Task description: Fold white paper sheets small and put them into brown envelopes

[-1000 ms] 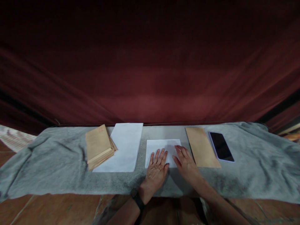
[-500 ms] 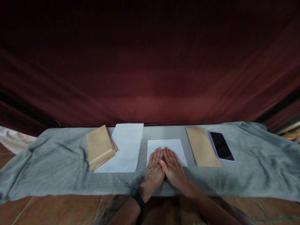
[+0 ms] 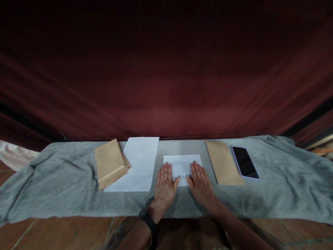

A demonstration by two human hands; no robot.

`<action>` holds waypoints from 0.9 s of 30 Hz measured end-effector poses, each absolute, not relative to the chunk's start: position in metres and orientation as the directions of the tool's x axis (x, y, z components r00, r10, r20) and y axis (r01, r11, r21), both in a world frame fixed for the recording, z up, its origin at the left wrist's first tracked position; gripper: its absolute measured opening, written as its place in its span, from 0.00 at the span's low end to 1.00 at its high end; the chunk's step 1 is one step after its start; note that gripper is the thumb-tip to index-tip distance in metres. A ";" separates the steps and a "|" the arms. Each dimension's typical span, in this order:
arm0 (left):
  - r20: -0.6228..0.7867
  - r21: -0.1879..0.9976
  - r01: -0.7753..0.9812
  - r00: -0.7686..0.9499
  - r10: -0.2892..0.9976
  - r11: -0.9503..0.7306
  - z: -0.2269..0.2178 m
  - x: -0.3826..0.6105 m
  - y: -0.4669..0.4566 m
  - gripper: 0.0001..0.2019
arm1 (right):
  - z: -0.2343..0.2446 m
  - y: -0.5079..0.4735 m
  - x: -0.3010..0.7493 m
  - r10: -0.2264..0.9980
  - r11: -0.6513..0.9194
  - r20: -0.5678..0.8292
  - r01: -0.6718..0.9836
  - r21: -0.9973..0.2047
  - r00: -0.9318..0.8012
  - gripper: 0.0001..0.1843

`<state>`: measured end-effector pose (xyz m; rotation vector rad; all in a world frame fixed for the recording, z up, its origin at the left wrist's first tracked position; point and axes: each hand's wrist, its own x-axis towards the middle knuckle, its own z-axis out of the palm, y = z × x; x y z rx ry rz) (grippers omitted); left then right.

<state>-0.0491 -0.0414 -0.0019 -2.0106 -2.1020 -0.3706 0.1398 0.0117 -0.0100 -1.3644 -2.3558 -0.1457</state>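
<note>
A white sheet of paper (image 3: pixel 181 163), possibly folded, lies flat on the grey cloth in front of me. My left hand (image 3: pixel 165 185) rests open on its left side, fingers straight and pointing away from me, a dark band on the wrist. Flat on the right side lies my right hand (image 3: pixel 201 182), also open, with its thumb angled inward. Both thumbs sit near the paper's front edge with a gap between them. Parts of the paper's sides and front corners are hidden beneath the hands.
To the left, a stack of brown envelopes (image 3: pixel 110 161) overlaps a pile of white paper (image 3: pixel 140 166). A single brown envelope (image 3: pixel 225 165) lies on the right, beside a phone (image 3: pixel 246 163) in a lilac case. Grey cloth (image 3: pixel 65 187) covers the narrow surface; a dark red curtain-like backdrop (image 3: pixel 166 86) rises behind it.
My hands were together at the middle of the paper; they have slid apart, left hand to the left and right hand to the right. The paper stays in place.
</note>
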 end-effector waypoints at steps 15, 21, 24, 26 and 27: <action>0.421 0.102 0.989 -0.143 0.896 0.110 0.007 -0.041 -0.027 0.30 | -0.019 0.015 0.161 0.805 0.442 0.461 0.896 -0.046 -0.373 0.36; 0.323 0.107 0.993 0.007 0.947 -0.044 0.007 -0.021 0.000 0.30 | -0.014 0.015 0.158 0.798 0.426 0.468 0.905 0.007 -0.379 0.31; 0.278 0.095 0.995 0.000 0.960 -0.027 0.001 -0.020 0.006 0.29 | -0.004 0.020 0.157 0.837 0.397 0.419 0.917 -0.020 -0.353 0.27; 0.252 0.087 0.996 -0.007 0.968 -0.016 -0.001 -0.022 0.007 0.29 | 0.004 0.028 0.154 0.871 0.377 0.365 0.924 -0.067 -0.329 0.27; 0.240 0.083 0.996 -0.006 0.971 -0.015 -0.001 -0.022 0.007 0.29 | 0.008 0.033 0.151 0.885 0.372 0.337 0.923 -0.096 -0.321 0.28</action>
